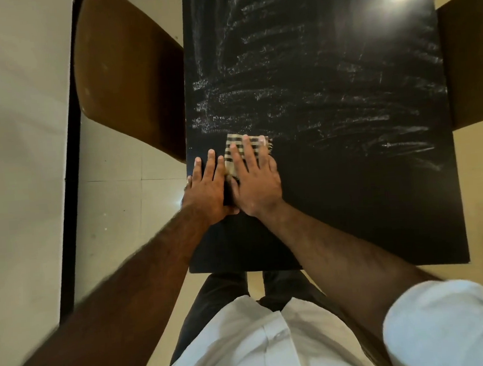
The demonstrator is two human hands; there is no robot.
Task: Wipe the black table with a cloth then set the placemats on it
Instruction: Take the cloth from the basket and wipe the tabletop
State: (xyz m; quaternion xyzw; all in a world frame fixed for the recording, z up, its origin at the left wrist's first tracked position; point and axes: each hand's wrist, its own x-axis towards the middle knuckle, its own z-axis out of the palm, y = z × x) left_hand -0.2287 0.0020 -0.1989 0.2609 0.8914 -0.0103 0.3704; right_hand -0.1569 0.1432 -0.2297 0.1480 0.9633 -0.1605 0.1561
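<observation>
Near the frame's centre, the right hand (256,181) presses spread fingers flat on the soft, light cloth (234,157), which probably bunches easily.

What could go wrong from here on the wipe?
1. The cloth lies near the left edge of the table, pressed under the flat right hand rather than gripped; a leftward stroke could push it off.
2. Whitish streaks cover the far part of the table; the wipe may only be smearing them.
3. The bare left hand rests flat on the table and may leave prints.
</observation>
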